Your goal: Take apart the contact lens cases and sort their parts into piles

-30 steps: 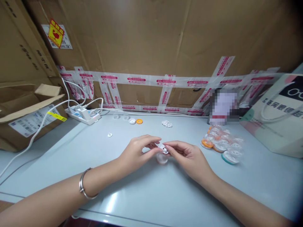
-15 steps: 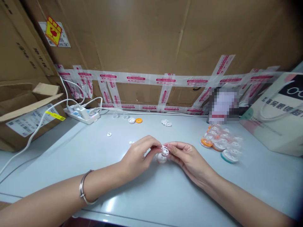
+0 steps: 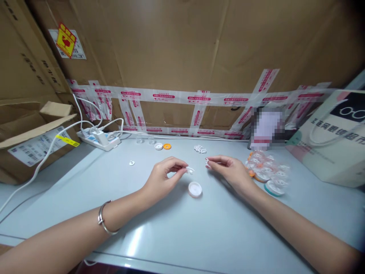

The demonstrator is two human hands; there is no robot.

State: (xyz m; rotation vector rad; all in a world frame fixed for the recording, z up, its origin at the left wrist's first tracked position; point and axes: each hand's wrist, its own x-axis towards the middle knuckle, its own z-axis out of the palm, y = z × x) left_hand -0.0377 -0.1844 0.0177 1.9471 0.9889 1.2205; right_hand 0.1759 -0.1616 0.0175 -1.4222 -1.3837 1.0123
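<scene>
My left hand (image 3: 168, 177), a bangle at its wrist, pinches a small thin white plastic piece (image 3: 190, 171) with a little knob on it. My right hand (image 3: 228, 167) is closed at the fingertips on another small white plastic piece (image 3: 207, 162), mostly hidden by the fingers. On the table below and between the hands lies a shallow round white cap (image 3: 195, 188). Just beyond the hands is a small heap of white openwork plastic pieces (image 3: 200, 149). Farther back, a white ring (image 3: 158, 146) and an orange ring (image 3: 167, 146) lie side by side.
Clear round covers (image 3: 151, 141) and a white knobbed disc (image 3: 131, 163) lie to the left. Several clear-topped round pieces (image 3: 268, 169) are clustered at right, near a paper bag (image 3: 327, 152). A power strip (image 3: 99, 140), an open carton (image 3: 37, 140) and a large cardboard box (image 3: 171, 45) border the table.
My hands have drawn apart from above the cap, each with a small white piece in its fingers. They were together at a white openwork disc. The round cap now shows fully.
</scene>
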